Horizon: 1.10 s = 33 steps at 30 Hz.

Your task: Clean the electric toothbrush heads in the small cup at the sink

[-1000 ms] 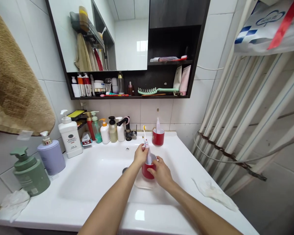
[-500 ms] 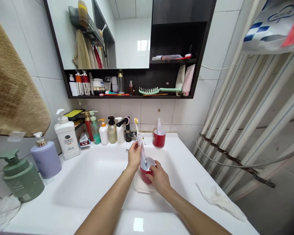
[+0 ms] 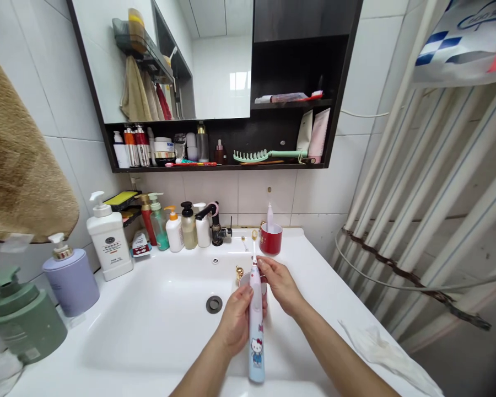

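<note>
An electric toothbrush [image 3: 255,320], pink above and pale blue below with a cartoon cat on it, stands out in front of me over the basin. My left hand [image 3: 237,317] is closed around the middle of its handle. At the neck, just under the brush head [image 3: 254,236], the fingers of my right hand [image 3: 281,284] are pinched together. Behind the handle is a cup [image 3: 244,280] with a gold-coloured handle, mostly hidden by the toothbrush and my hands. A second red cup [image 3: 271,240] holds another toothbrush [image 3: 270,216] on the basin's back ledge.
The white washbasin [image 3: 149,320] has a dark drain [image 3: 214,304] and a black faucet [image 3: 217,223]. Pump bottles [image 3: 109,240] line its left and back. A crumpled tissue [image 3: 384,347] lies on the right rim. Above, a mirror cabinet [image 3: 219,168] overhangs; pipes [image 3: 413,220] run along the right.
The toothbrush has come out of the cup and nearer to me, its lower end now showing. My right hand has left the cup for the brush's neck.
</note>
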Motion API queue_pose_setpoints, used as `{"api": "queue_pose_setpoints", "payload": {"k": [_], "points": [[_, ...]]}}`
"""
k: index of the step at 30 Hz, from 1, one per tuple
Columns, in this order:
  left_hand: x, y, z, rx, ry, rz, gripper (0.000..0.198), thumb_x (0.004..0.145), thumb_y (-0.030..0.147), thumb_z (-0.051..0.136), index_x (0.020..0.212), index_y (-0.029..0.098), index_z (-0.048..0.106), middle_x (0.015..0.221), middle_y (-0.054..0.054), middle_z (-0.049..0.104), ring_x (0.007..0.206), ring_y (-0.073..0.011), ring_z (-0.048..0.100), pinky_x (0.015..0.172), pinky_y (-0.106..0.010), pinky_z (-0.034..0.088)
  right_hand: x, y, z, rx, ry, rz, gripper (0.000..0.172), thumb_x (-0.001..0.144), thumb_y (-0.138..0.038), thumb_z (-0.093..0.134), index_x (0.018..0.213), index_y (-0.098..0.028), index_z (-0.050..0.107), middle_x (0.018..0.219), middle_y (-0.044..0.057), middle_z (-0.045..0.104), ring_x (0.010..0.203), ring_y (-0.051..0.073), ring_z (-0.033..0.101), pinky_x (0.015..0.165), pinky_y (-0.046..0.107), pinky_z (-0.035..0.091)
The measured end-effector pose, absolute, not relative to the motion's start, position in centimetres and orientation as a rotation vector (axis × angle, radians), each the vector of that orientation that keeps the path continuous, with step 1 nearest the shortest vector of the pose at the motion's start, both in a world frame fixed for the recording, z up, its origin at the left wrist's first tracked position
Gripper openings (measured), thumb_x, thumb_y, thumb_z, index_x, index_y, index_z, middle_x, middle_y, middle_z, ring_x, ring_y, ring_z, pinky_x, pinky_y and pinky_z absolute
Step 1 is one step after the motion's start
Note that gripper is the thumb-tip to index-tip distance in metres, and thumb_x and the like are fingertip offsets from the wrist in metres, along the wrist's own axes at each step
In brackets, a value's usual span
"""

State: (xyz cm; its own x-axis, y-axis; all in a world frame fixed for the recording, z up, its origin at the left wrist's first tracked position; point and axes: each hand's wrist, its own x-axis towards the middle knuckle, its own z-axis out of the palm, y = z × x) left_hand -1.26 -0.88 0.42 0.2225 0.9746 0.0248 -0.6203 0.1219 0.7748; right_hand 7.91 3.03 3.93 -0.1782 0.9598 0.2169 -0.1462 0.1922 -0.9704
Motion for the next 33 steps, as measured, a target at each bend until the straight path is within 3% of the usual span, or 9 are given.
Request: {"api": "queue_pose_setpoints", "payload": {"k": [3, 6, 10, 25, 33], "points": [[-1.1, -0.8, -0.1, 0.741, 0.567, 1.176, 0.023, 0.063, 0.035, 0.048, 0.070, 0.013, 0.048, 0.058, -0.001, 0.050, 0.052, -0.0078, 0.047, 0.053, -0.022, 0.034, 8.0, 3.4, 3.5, -0.836, -1.178, 1.377, 0.024, 0.060, -0.036, 0.050, 0.072, -0.015, 0.053, 0.053, -0.004, 0.050, 0.046, 0.007, 0.043, 0.048, 0.021, 0.035], [-0.8, -0.7, -0.5, 0.717, 0.614, 1.040, 0.033, 0.064, 0.045, 0.041, 0.071, 0.013, 0.047, 0.053, -0.001, 0.049, 0.045, -0.0084, 0.046, 0.046, -0.022, 0.032, 8.3, 3.4, 3.2, -0.790, -1.083, 1.441, 0.022, 0.059, -0.036, 0.051, 0.066, -0.016, 0.052, 0.052, -0.004, 0.049, 0.045, 0.006, 0.042, 0.045, 0.020, 0.033], [-0.2, -0.8, -0.6, 0.800, 0.735, 1.021, 0.045, 0.062, 0.056, 0.032, 0.071, 0.014, 0.044, 0.044, 0.003, 0.045, 0.033, -0.0062, 0.039, 0.038, -0.021, 0.026, 8.6, 3.3, 3.4, -0.790, -1.056, 1.415, 0.022, 0.061, -0.037, 0.049, 0.067, -0.016, 0.050, 0.051, -0.003, 0.050, 0.049, 0.008, 0.045, 0.048, 0.021, 0.034], [-0.7, -1.0, -0.5, 0.764, 0.765, 0.844, 0.049, 0.061, 0.060, 0.025, 0.071, 0.016, 0.042, 0.040, 0.005, 0.040, 0.030, -0.0051, 0.035, 0.038, -0.020, 0.021, 8.4, 3.2, 2.9, -0.840, -0.933, 1.397, 0.023, 0.061, -0.036, 0.049, 0.073, -0.017, 0.050, 0.055, -0.003, 0.050, 0.049, 0.009, 0.047, 0.048, 0.021, 0.036], [-1.3, -0.7, -0.2, 0.739, 0.685, 0.758, 0.047, 0.062, 0.059, 0.025, 0.071, 0.016, 0.043, 0.040, 0.005, 0.039, 0.029, -0.0045, 0.032, 0.038, -0.019, 0.017, 9.1, 8.6, 3.8, -1.216, -1.270, 0.948, 0.021, 0.064, -0.033, 0.041, 0.070, -0.016, 0.051, 0.054, -0.002, 0.047, 0.042, 0.006, 0.041, 0.040, 0.020, 0.035]]}}
